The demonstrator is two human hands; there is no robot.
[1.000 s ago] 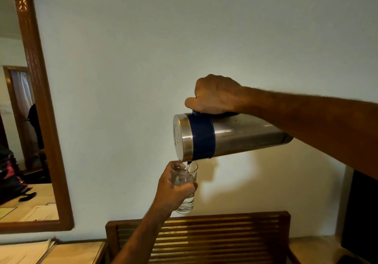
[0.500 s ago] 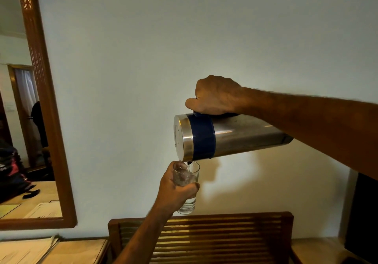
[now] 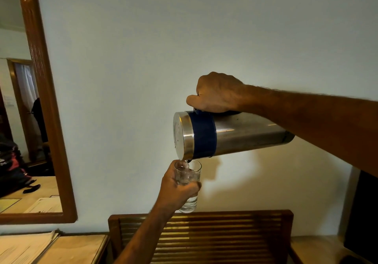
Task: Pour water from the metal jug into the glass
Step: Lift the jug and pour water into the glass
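The metal jug (image 3: 241,136), steel with a dark blue band near its lid, lies tipped almost level in the air, mouth to the left. My right hand (image 3: 216,94) grips its handle from above. Directly under the spout my left hand (image 3: 176,190) holds a clear glass (image 3: 189,178) upright, fingers wrapped round its middle. A thin stream of water runs from the spout into the glass, and water shows in its upper part and at the bottom.
A slatted wooden chair back (image 3: 204,235) stands below the glass against the pale wall. A wood-framed mirror (image 3: 51,120) hangs at the left. Papers (image 3: 24,247) lie on a wooden table (image 3: 77,249) at the lower left. A dark panel (image 3: 362,212) sits at the right.
The jug and both hands hold nearly the same pose. The view has drifted a little, so the mirror sits further right. Water keeps running into the glass.
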